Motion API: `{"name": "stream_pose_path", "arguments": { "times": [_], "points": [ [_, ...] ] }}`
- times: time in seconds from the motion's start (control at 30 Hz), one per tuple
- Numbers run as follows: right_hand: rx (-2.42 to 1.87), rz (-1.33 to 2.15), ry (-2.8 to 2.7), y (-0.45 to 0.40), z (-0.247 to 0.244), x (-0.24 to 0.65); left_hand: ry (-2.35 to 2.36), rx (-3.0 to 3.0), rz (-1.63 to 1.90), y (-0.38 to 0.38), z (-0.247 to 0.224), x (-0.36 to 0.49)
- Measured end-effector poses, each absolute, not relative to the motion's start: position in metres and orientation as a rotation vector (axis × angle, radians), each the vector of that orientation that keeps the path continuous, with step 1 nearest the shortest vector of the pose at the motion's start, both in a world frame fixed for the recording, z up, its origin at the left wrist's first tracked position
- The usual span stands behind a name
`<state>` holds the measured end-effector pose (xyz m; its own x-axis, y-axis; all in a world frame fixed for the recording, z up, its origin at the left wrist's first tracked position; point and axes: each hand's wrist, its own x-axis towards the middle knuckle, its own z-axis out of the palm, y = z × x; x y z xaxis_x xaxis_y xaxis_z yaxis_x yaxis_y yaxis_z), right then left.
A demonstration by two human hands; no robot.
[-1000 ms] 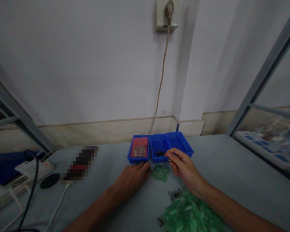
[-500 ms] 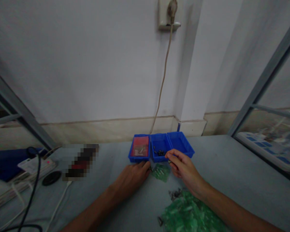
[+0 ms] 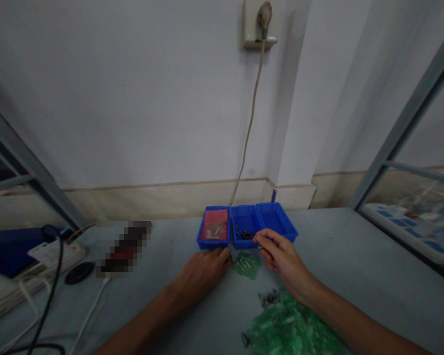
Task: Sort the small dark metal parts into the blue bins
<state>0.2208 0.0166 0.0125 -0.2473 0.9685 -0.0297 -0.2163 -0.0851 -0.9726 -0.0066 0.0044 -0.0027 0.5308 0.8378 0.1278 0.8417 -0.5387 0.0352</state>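
left hand (image 3: 209, 265): at a metal bit (image 3: 232, 259), grip cannot be told
right hand (image 3: 281, 250): pinching a small metal piece (image 3: 259, 247)
green bag (image 3: 248, 267): between both hands
blue trays (image 3: 242, 244): just beyond both hands, partly hidden by right hand
green pile (image 3: 290, 328): on right hand's near side
dark object (image 3: 124, 249): left of left hand, pixelated

Left hand (image 3: 207, 266) and right hand (image 3: 283, 254) are bare. Both forearms (image 3: 350, 315) are uncovered, narrowing toward the wrists.
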Motion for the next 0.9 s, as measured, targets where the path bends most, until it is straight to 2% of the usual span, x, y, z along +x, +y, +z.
{"name": "stream_pose_path", "arguments": {
  "times": [0.9],
  "points": [
    [-0.994,1.535,-1.207,0.0141,0.0132,0.2196,-1.504,-2.715,-0.188,0.0035,-0.0008,-0.0049]
  ]
}}
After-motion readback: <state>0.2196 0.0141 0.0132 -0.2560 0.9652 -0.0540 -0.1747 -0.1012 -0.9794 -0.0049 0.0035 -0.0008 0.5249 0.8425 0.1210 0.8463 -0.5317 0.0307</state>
